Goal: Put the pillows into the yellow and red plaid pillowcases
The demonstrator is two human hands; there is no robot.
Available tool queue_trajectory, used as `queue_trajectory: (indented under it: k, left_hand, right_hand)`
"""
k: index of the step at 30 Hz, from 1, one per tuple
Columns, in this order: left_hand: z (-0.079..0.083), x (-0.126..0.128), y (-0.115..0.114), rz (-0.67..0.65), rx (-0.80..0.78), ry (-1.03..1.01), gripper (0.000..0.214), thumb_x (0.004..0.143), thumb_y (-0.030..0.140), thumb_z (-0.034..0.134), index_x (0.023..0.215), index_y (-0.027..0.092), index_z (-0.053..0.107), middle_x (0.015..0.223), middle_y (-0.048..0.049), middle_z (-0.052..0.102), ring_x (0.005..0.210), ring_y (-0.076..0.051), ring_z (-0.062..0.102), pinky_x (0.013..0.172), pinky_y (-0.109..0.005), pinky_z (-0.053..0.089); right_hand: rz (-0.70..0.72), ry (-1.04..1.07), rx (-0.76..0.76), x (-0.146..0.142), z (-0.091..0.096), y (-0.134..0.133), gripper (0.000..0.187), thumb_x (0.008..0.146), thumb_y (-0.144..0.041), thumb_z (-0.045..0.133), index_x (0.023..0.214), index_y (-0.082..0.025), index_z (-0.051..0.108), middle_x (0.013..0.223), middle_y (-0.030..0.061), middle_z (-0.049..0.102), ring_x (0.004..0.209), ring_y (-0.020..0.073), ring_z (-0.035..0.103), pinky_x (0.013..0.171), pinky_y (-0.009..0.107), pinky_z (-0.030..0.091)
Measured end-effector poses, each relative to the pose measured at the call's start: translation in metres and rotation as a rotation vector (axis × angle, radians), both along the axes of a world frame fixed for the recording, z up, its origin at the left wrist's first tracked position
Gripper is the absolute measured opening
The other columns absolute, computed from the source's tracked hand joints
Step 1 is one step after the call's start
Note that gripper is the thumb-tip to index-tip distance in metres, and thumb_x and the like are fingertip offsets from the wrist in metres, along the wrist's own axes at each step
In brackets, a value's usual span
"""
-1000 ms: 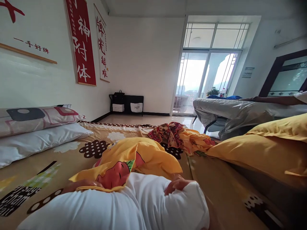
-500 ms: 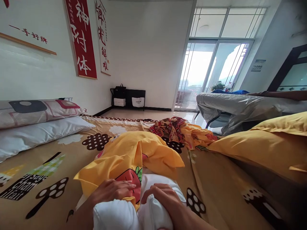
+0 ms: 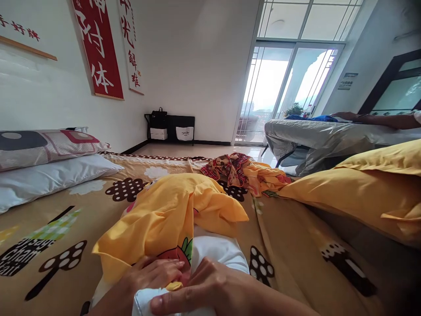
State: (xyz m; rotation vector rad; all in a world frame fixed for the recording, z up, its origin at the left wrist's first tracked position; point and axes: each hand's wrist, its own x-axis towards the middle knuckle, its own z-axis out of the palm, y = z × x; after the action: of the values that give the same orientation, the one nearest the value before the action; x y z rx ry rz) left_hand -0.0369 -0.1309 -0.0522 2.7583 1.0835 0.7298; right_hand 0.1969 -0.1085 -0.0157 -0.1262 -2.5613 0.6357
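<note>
A white pillow (image 3: 217,250) lies on the bed in front of me, its far part inside a yellow pillowcase (image 3: 167,215) printed with a strawberry. My left hand (image 3: 149,276) rests on the pillowcase's open edge near the strawberry, fingers curled onto the cloth. My right hand (image 3: 210,292) grips the near end of the white pillow, thumb pointing left, fingers wrapped over it. Both hands are at the bottom of the view and touch each other.
The bed has a tan sheet with mushroom prints (image 3: 66,245). Two pillows (image 3: 49,162) are stacked at the left. A yellow pillow (image 3: 362,193) lies at the right, crumpled cloth (image 3: 243,171) beyond. Another person's arm (image 3: 371,119) rests on a grey-covered bed (image 3: 315,140).
The white pillow has gone further into the yellow pillowcase, so less white shows. My hands came closer together at its near end. The view tilted down slightly.
</note>
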Motion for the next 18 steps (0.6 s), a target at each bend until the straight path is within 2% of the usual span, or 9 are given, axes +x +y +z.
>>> queue_trajectory:
  k: [5,9,11,13,16,18]
  left_hand:
    - [-0.001,0.001,-0.002,-0.002,-0.003,0.002,0.033,0.091,0.03,0.045,0.121,0.04,0.055,0.123,0.0047,0.065,0.11,-0.019,0.064,0.095,-0.031,0.049]
    - [-0.003,0.001,-0.003,-0.022,-0.01,0.012,0.028,0.094,0.035,0.042,0.117,0.041,0.057,0.125,0.005,0.064,0.113,-0.019,0.062,0.096,-0.033,0.049]
    - [-0.004,0.0,-0.003,-0.04,-0.05,-0.007,0.025,0.093,0.042,0.045,0.114,0.043,0.059,0.125,0.0055,0.064,0.115,-0.02,0.061,0.097,-0.033,0.049]
    - [-0.005,0.0,-0.003,-0.046,-0.101,-0.031,0.024,0.091,0.047,0.047,0.111,0.044,0.061,0.125,0.0057,0.064,0.116,-0.02,0.06,0.099,-0.033,0.048]
    - [-0.003,0.001,-0.003,-0.054,-0.178,-0.068,0.025,0.091,0.048,0.047,0.109,0.043,0.063,0.125,0.0052,0.064,0.117,-0.02,0.059,0.101,-0.031,0.047]
    - [0.002,0.0,-0.002,-0.109,-0.239,-0.116,0.026,0.091,0.047,0.047,0.11,0.042,0.064,0.124,0.0034,0.065,0.116,-0.021,0.059,0.102,-0.031,0.047]
  right_hand:
    - [0.078,-0.069,-0.027,-0.002,0.006,0.002,0.041,0.101,-0.041,0.031,0.131,-0.026,0.055,0.061,-0.0045,0.053,0.049,0.0066,0.047,0.052,0.014,0.038]
    - [0.128,-0.013,0.011,-0.011,-0.006,0.009,0.033,0.1,-0.04,0.037,0.11,-0.026,0.064,0.052,-0.0059,0.047,0.042,0.0079,0.043,0.046,0.016,0.037]
    - [0.132,0.02,0.042,-0.015,-0.014,0.01,0.035,0.101,-0.038,0.032,0.107,-0.024,0.064,0.05,-0.0058,0.045,0.042,0.0088,0.041,0.044,0.018,0.036]
    - [0.144,0.044,0.09,-0.016,-0.018,0.009,0.04,0.102,-0.035,0.025,0.111,-0.021,0.061,0.051,-0.0054,0.045,0.043,0.0096,0.041,0.044,0.02,0.033]
    - [0.142,0.066,0.129,-0.014,-0.018,0.006,0.042,0.102,-0.032,0.022,0.113,-0.017,0.06,0.053,-0.0053,0.045,0.044,0.0095,0.039,0.046,0.02,0.033]
    - [0.142,0.046,0.119,-0.012,-0.018,0.005,0.042,0.102,-0.033,0.022,0.111,-0.017,0.061,0.054,-0.0049,0.047,0.045,0.0089,0.041,0.049,0.019,0.035]
